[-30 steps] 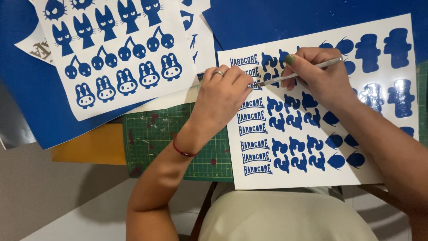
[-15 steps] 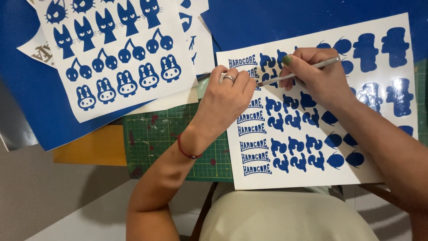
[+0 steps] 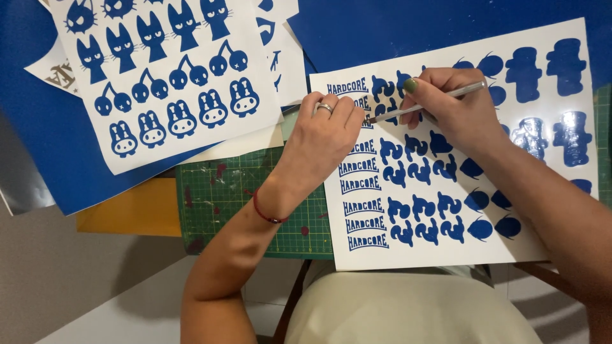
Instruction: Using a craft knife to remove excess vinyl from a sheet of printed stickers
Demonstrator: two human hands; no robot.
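The right hand (image 3: 456,108) has its grip closed around a thin silver tool (image 3: 424,105), held like a pen; the tool's tip meets the white sticker sheet (image 3: 446,248) just beside the left hand's fingertips (image 3: 357,118), near the sheet's top left corner. What kind of point the tool has is too small to make out. The left hand (image 3: 322,143) lies flat, palm down, on the sheet's left part and holds nothing; its grip is loose, fingers bent and pressed to the paper. It hides several of the blue word-shaped stickers beneath it, and the right hand and forearm cover part of the rows of blue blob shapes.

The sheet lies toward the near right of the tabletop, its lower edge reaching over the near edge above the person's lap; its right side runs close to the picture's border. Its left part overlaps a green cutting mat (image 3: 223,197), whose right half is hidden under it. A second sticker sheet (image 3: 166,137) with blue cats, cherries and rabbits lies at the far left, its top cut off, resting on blue vinyl (image 3: 51,153). More blue vinyl (image 3: 382,32) fills the far right. Bare mat shows between the two sheets, left of the left wrist.
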